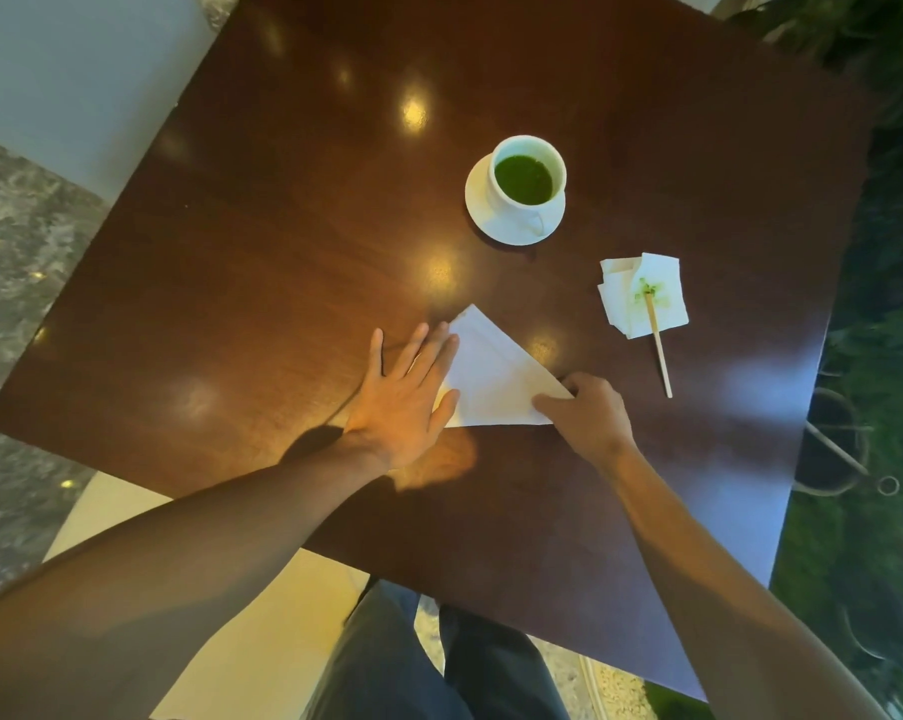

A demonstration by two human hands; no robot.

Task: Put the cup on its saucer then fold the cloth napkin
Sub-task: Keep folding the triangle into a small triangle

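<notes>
On the dark wooden table (pixel 283 252), seen from the head camera, the white cup (pixel 527 181) (holding green liquid) is sitting on its saucer (pixel 478 200). Nearer the person than the cup, the cloth napkin (pixel 496 379) is lying folded into a triangle. The left hand (pixel 408 392) is pressing flat, fingers straight, on its left edge; the right hand (pixel 587 413) is pinching its right corner. Right of the cup, a wooden stirrer (pixel 660 345) is resting on a stained paper napkin (pixel 644 296).

Both arms reach forward over the tabletop's near edge; the left hand (pixel 405 394) lies flat, fingers spread, while the right hand (pixel 584 413) is curled, pinching.
</notes>
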